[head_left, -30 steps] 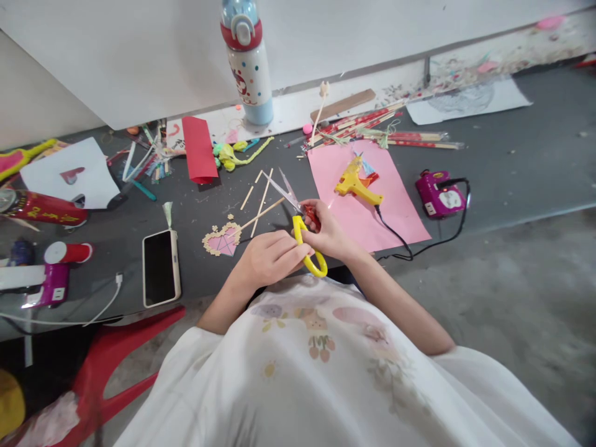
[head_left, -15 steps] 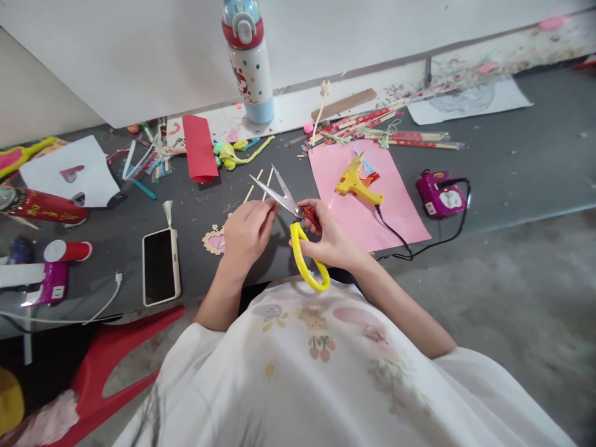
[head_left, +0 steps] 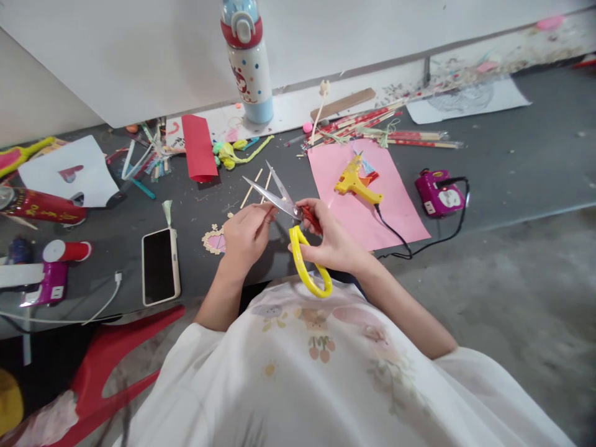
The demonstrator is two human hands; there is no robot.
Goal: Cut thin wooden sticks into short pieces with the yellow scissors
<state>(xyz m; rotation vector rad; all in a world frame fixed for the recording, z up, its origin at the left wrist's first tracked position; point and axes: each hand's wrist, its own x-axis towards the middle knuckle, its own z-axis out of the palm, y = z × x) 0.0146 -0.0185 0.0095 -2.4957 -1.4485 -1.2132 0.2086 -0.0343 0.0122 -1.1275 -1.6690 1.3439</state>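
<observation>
Scissors (head_left: 283, 202) are grasped by the fingers of the right hand (head_left: 326, 236), which are curled around the red handle, while the yellow handle is hung below the thumb. The blades are parted and pointed away from the body, just beyond the fingertips of the left hand (head_left: 248, 233). Those left fingers are bunched together, thumb against forefinger; whether anything is pinched between them cannot be told. Whether they are touched by the nearer blade cannot be told either.

A pink heart (head_left: 215, 242) with a beaded-looking edge is partly covered by the left hand and is seen just left of its knuckles. Two thin sticks (head_left: 251, 188) are laid on the dark table (head_left: 512, 155) beyond the left fingers, near the blade tips. To the right of the right fingers, a yellow glue gun (head_left: 356, 185) is rested on a pink sheet (head_left: 403, 220); its black cord is led toward a purple box (head_left: 440, 194) farther right. A phone (head_left: 160, 267) is laid well left of the left fingers.
</observation>
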